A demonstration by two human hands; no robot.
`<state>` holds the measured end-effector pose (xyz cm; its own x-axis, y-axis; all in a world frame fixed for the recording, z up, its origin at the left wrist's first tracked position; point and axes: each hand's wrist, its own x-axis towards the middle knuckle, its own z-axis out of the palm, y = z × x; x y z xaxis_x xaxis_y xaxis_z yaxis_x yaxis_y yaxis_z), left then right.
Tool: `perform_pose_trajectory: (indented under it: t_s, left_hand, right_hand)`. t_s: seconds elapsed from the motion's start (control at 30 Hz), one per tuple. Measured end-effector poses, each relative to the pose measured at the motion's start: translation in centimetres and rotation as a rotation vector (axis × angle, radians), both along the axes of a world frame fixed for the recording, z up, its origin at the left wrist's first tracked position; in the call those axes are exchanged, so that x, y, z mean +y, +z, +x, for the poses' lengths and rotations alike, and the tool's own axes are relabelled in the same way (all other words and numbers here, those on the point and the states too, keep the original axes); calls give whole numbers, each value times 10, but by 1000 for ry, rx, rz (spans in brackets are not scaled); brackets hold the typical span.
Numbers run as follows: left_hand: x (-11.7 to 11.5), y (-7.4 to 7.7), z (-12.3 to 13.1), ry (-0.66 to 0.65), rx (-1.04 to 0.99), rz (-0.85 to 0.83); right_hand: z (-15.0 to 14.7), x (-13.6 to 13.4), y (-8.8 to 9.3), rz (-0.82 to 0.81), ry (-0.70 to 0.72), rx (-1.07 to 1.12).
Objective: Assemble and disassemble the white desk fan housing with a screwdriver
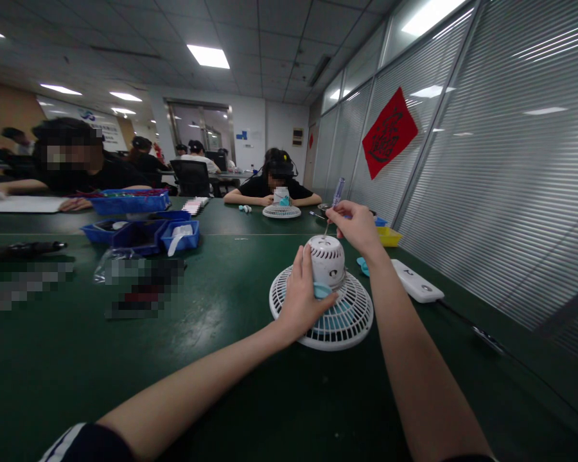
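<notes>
A white fan head (331, 260) lies face down on the green table, its round grille (347, 327) against the tabletop and its motor housing pointing up. My left hand (301, 298) is wrapped round the near left side of the housing, beside a light blue knob (322, 290). In my right hand (359, 224) is a screwdriver (338, 192) with a clear purplish handle, held nearly upright. Its shaft runs down to the top of the housing; the tip's exact contact is too small to tell.
Blue parts bins (139, 236) stand left of centre, near a clear plastic bag (118, 263). Right of the fan lie a white power bank-like box (417, 281) with a cable, a light blue part (363, 266) and a yellow tray (389, 236). Opposite, a person (277, 176) leans over another fan head (282, 210).
</notes>
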<state>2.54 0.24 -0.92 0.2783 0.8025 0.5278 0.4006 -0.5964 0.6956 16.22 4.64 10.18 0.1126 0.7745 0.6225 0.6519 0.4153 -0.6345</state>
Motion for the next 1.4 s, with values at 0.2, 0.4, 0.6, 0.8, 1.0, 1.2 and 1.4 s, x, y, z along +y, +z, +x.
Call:
perform_pose_trajectory:
  t_s: [0.2,0.4,0.6,0.8,1.0,1.2,1.4]
  left_hand:
    - [0,1,0,7,14,-17]
    - [2,-2,1,-1,-19,15]
    - [0,0,0,4,-13,-10]
    - [0,1,0,11,12,-20]
    - [1,-1,1,13,10,-10]
    - [1,-1,0,18,17,-19]
    - [3,-2,1,2,-11,9]
  right_hand:
    - [0,3,0,-36,44,91]
    - [1,8,1,-76,104,129]
    - [2,9,-1,-79,123,129]
    - [1,3,0,9,18,15]
    - [1,3,0,-19,57,111]
    - [-1,4,1,-62,96,134]
    - [0,6,1,-59,91,122]
